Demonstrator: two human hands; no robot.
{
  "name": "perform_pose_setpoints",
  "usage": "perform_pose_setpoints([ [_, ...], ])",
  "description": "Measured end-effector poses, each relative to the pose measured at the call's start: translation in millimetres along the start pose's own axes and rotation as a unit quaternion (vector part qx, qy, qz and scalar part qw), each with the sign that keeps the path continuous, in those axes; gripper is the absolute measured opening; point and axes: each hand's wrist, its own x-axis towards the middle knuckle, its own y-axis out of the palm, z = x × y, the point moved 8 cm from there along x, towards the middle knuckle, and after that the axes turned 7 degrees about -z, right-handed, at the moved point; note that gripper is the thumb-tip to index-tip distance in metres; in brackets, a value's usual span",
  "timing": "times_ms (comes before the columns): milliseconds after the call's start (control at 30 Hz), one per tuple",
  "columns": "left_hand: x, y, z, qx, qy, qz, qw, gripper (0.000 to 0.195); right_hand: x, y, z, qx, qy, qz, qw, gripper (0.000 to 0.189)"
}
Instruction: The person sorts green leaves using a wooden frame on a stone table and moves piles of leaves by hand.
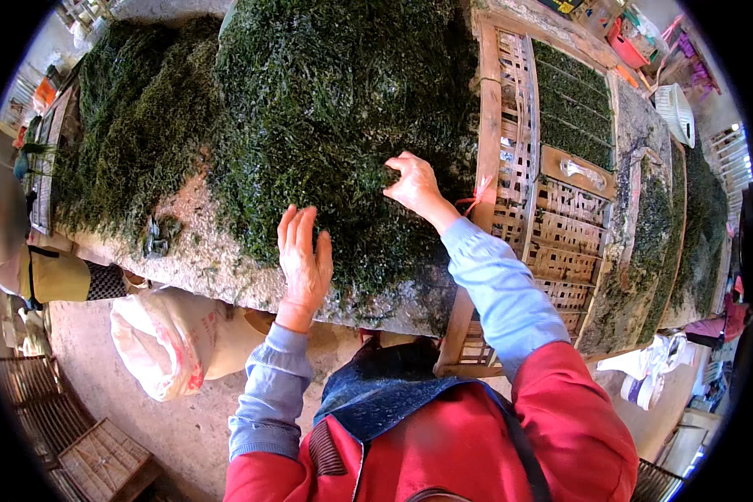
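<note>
A broad heap of dark green, stringy plant matter that looks like seaweed (326, 94) is spread over the worktable (245, 276) before me. My right hand (411, 182) reaches into its right part, thumb and fingers curled around a small dark clump (391, 177). Over the heap's near edge is my left hand (304, 251), fingers apart and holding nothing. Right of the heap lies a wood-framed woven bamboo rack (518, 125). Strips of the same green material (574, 100) fill the far part of a slatted frame on it, beside a wooden block with a clear handle (580, 172).
A second green heap (144, 113) lies left, near another person's yellow-covered arm (56, 276). A white woven sack (163, 345) stands below the table's front edge. At right are a green-covered board (640, 251), a white basket (673, 113) and a red basin (627, 44).
</note>
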Motion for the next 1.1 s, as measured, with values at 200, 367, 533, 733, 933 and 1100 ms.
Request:
perform_pose_setpoints([
  [200, 98, 35, -32, -0.248, -0.03, 0.025, 0.968, 0.031, -6, -89, 40, 0.124, -0.036, -0.052, 0.99, 0.04],
  [367, 151, 104, -67, -0.529, -0.171, 0.24, 0.796, 0.074, 0, -158, 81, 0.151, -0.08, -0.088, 0.981, 0.046],
  [533, 89, 143, -75, -0.645, -0.399, 0.293, 0.582, 0.08, 16, -174, 56, 0.218, -0.006, -0.121, 0.968, 0.035],
  [733, 7, 145, -45, -0.511, -0.458, 0.383, 0.619, 0.031, -7, -83, -21, 0.386, 0.268, 0.043, 0.881, 0.06],
  [933, 56, 88, -44, -0.552, -0.542, 0.283, 0.567, 0.017, -39, -41, -21, 0.032, 0.048, 0.139, 0.989, 0.079],
  [1100, 155, 3, -86, -0.63, -0.401, 0.263, 0.61, 0.022, -52, -11, 13, -0.205, 0.003, 0.225, 0.953, 0.082],
])
